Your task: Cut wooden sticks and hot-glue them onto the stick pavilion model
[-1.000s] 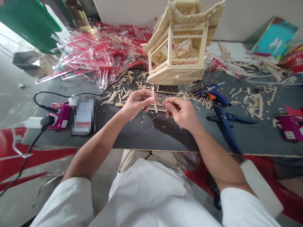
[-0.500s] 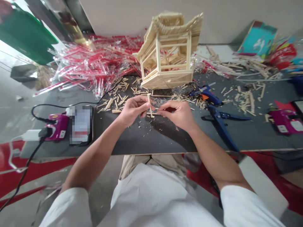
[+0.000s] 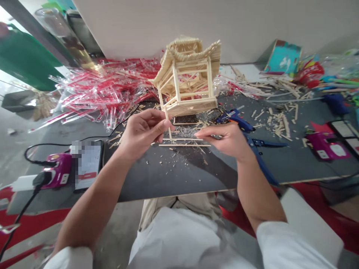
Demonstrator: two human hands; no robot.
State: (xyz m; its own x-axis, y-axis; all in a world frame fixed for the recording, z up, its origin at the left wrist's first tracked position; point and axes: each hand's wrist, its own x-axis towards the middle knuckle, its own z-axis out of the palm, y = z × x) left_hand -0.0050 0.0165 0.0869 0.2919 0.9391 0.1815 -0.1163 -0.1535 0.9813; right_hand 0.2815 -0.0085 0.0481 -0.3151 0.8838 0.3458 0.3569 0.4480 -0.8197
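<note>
My left hand (image 3: pixel 146 130) pinches a short pale wooden stick (image 3: pixel 168 127), which stands nearly upright between thumb and fingertips. Its lower end meets a thin horizontal stick (image 3: pixel 183 139); whether the two are joined I cannot tell. My right hand (image 3: pixel 226 140) hovers to the right, thumb and forefinger pressed together by that horizontal stick's right end. Whatever lies in this pinch is too small to make out. Behind both hands stands a pavilion model (image 3: pixel 190 80) built of wooden sticks, with a tiered roof and open frame walls.
Red-and-clear plastic wrappers (image 3: pixel 112 87) heap at the back left. A blue glue gun (image 3: pixel 241 121) and blue-handled cutters (image 3: pixel 262 160) lie right. A phone (image 3: pixel 89 164) and a purple power adapter (image 3: pixel 57 170) sit left. Wood scraps (image 3: pixel 280 123) litter the dark table (image 3: pixel 179 179).
My right hand has moved to the right, away from the left hand and its stick. My left hand still holds the upright stick. The whole view has shifted.
</note>
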